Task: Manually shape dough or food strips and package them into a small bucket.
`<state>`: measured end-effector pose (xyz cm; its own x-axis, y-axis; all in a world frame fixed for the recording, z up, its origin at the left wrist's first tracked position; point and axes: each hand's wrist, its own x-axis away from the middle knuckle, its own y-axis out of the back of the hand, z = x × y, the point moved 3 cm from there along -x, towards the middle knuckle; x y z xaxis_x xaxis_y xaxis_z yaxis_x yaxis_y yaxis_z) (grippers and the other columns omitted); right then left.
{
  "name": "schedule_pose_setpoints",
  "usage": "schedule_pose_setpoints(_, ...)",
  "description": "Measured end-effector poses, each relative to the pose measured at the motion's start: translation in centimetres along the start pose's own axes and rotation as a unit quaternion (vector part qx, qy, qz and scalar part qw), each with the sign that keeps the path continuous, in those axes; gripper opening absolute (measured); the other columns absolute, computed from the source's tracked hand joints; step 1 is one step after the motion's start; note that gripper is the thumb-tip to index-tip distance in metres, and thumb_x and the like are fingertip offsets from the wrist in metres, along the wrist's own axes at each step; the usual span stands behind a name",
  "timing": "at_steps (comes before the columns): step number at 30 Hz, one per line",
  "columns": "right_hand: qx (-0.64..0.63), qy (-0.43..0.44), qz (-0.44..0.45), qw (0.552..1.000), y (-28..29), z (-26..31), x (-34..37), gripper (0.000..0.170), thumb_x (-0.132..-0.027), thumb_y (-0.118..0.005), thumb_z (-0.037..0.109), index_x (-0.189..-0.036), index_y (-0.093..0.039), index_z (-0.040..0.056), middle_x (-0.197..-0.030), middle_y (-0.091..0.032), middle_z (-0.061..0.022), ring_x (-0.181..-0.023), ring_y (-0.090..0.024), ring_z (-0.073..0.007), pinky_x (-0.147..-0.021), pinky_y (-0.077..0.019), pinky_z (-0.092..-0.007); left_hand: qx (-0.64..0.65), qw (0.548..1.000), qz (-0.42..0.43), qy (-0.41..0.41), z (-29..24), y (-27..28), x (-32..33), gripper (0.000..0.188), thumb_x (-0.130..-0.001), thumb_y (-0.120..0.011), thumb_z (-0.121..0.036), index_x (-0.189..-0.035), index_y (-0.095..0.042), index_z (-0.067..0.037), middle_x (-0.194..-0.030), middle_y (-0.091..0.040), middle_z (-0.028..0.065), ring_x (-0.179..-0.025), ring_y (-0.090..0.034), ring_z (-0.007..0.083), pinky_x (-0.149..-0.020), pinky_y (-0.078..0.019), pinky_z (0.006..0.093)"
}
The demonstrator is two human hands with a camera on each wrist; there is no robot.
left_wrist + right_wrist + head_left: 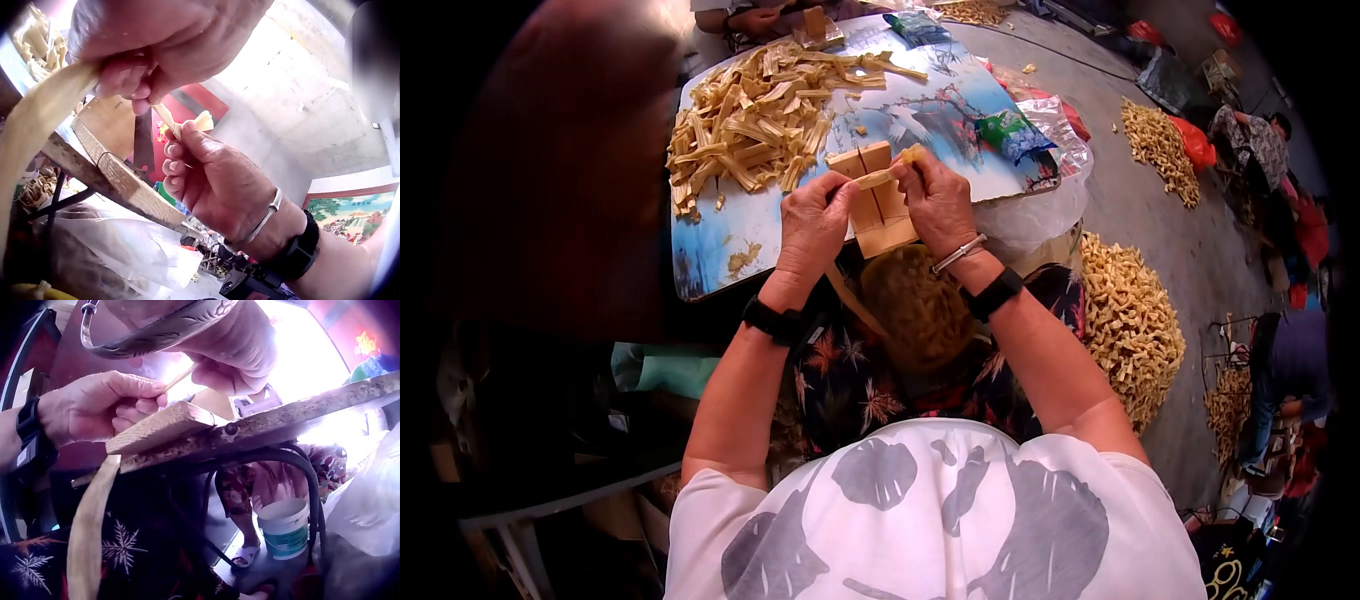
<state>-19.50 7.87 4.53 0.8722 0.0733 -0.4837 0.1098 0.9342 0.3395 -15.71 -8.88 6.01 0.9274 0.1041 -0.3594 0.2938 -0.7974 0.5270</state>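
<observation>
A pale yellow strip is stretched between the two hands, above a slotted wooden block at the table's near edge. The left hand pinches it between thumb and fingers; the strip's long tail hangs down below that hand. The right hand pinches the other part, and a bunched end sticks out past its thumb in the left wrist view. In the right wrist view the left hand is close beside the block.
A heap of flat yellow strips covers the table's far left. Green-blue packets lie at the right, by a clear plastic bag. Knotted pieces fill a container at the lap and a floor pile. Other people sit around.
</observation>
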Motion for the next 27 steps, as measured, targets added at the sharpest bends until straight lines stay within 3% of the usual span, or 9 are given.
schedule_pose_setpoints(7,0.121,0.028,0.033,0.992,-1.4,-1.6,-0.4,0.015,-0.091,-0.060,0.019,-0.094,-0.057,0.0042,-0.088,-0.064,-0.0168,-0.083,-0.061,-0.0390,-0.070,-0.0489,-0.0473,0.034,0.999,-0.024,0.012,1.3,-1.3,-1.0,0.014,-0.091,-0.065,-0.015,-0.091,-0.069,-0.002,-0.064,-0.059,0.0047,-0.061,-0.050,0.0079,-0.058,-0.0439,0.0260)
schedule_pose_setpoints(10,0.183,0.031,0.052,0.981,-1.5,-1.8,-0.3,0.011,-0.089,-0.060,0.016,-0.094,-0.058,0.0058,-0.088,-0.064,-0.0171,-0.084,-0.061,-0.0393,-0.073,-0.0496,-0.0481,-0.007,0.998,-0.040,0.048,2.2,-1.2,-0.5,0.014,-0.092,-0.064,-0.015,-0.091,-0.069,-0.002,-0.064,-0.058,0.0014,-0.061,-0.049,0.0062,-0.057,-0.0424,0.0246)
schedule_pose_setpoints(14,0.119,0.012,0.082,0.989,0.1,-2.2,-0.3,0.014,-0.091,-0.060,0.016,-0.096,-0.060,0.0032,-0.081,-0.064,-0.0197,-0.081,-0.062,-0.0393,-0.071,-0.0496,-0.0466,0.094,0.988,-0.021,0.119,3.3,0.2,0.9,0.017,-0.096,-0.058,-0.014,-0.094,-0.069,-0.002,-0.069,-0.054,-0.0055,-0.060,-0.045,0.0051,-0.056,-0.0378,0.0220)
schedule_pose_setpoints(17,-0.019,-0.121,0.145,0.982,2.8,-1.6,1.7,0.020,-0.092,-0.060,0.018,-0.104,-0.061,0.0016,-0.076,-0.065,-0.0172,-0.074,-0.065,-0.0325,-0.069,-0.0506,-0.0400,0.285,0.945,0.037,0.155,1.6,0.8,3.6,0.016,-0.098,-0.056,-0.013,-0.100,-0.067,-0.002,-0.073,-0.054,-0.0038,-0.063,-0.046,0.0062,-0.060,-0.0402,0.0223)
schedule_pose_setpoints(18,-0.079,-0.171,0.151,0.970,3.5,-1.8,3.0,0.022,-0.094,-0.060,0.020,-0.106,-0.063,0.0017,-0.074,-0.065,-0.0115,-0.069,-0.064,-0.0202,-0.068,-0.0502,-0.0324,0.296,0.941,0.056,0.153,1.5,1.0,4.7,0.014,-0.097,-0.056,-0.012,-0.104,-0.064,-0.002,-0.080,-0.060,-0.0012,-0.072,-0.054,0.0070,-0.068,-0.0440,0.0217)
schedule_pose_setpoints(22,-0.174,-0.254,0.143,0.941,5.9,-2.5,8.1,0.024,-0.094,-0.059,0.023,-0.099,-0.066,0.0004,-0.074,-0.066,-0.0091,-0.070,-0.062,-0.0120,-0.067,-0.0494,-0.0278,0.292,0.941,0.065,0.158,-0.2,0.5,9.2,0.014,-0.096,-0.059,-0.010,-0.105,-0.065,-0.001,-0.093,-0.069,0.0041,-0.088,-0.063,0.0092,-0.081,-0.0463,0.0213)
schedule_pose_setpoints(25,-0.066,-0.290,0.136,0.945,7.3,-5.6,11.3,0.026,-0.092,-0.060,0.025,-0.100,-0.066,0.0012,-0.076,-0.067,-0.0125,-0.071,-0.065,-0.0167,-0.068,-0.0503,-0.0293,0.299,0.936,0.066,0.175,0.6,-0.6,12.1,0.013,-0.095,-0.060,-0.007,-0.106,-0.066,-0.002,-0.093,-0.069,0.0040,-0.088,-0.063,0.0090,-0.080,-0.0466,0.0211)
schedule_pose_setpoints(26,0.008,-0.265,0.121,0.957,7.7,-6.8,12.0,0.032,-0.090,-0.059,0.031,-0.100,-0.066,0.0020,-0.081,-0.069,-0.0169,-0.078,-0.068,-0.0287,-0.072,-0.0516,-0.0357,0.288,0.939,0.063,0.175,0.7,-0.8,12.9,0.013,-0.095,-0.060,-0.005,-0.106,-0.067,-0.003,-0.093,-0.069,0.0040,-0.084,-0.061,0.0073,-0.076,-0.0466,0.0199)
schedule_pose_setpoints(27,0.049,-0.271,0.131,0.952,8.0,-7.9,12.6,0.033,-0.090,-0.058,0.032,-0.101,-0.067,0.0023,-0.083,-0.069,-0.0178,-0.081,-0.067,-0.0320,-0.074,-0.0516,-0.0380,0.288,0.938,0.063,0.184,0.6,-1.0,13.4,0.013,-0.095,-0.060,-0.006,-0.106,-0.067,-0.003,-0.093,-0.070,0.0041,-0.082,-0.060,0.0067,-0.075,-0.0465,0.0196)
